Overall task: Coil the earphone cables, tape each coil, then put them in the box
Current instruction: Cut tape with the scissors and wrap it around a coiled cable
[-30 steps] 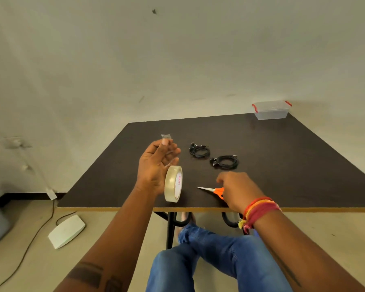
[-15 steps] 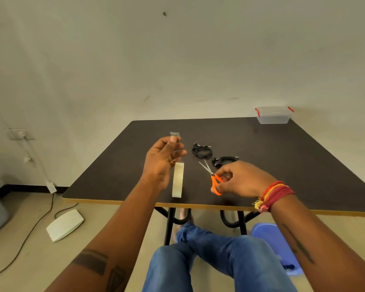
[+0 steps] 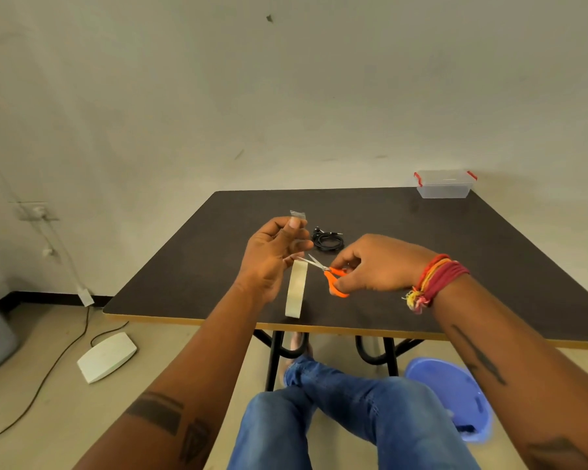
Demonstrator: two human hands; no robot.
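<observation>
Black earphone coil (image 3: pixel 327 239) on dark table, cream tape roll (image 3: pixel 296 288) hanging edge-on, clear red-clipped box (image 3: pixel 444 184) at far right corner

Left hand (image 3: pixel 272 257) raised, fingers pinched, right hand (image 3: pixel 375 262) curled in a grip

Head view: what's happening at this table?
A seated person is cutting tape. The left hand pinches the pulled-out tape end, the tape roll hanging below. The right hand grips orange scissors, blades open at the strip. One coiled earphone cable lies behind; the clear box sits closed at the far corner.
</observation>
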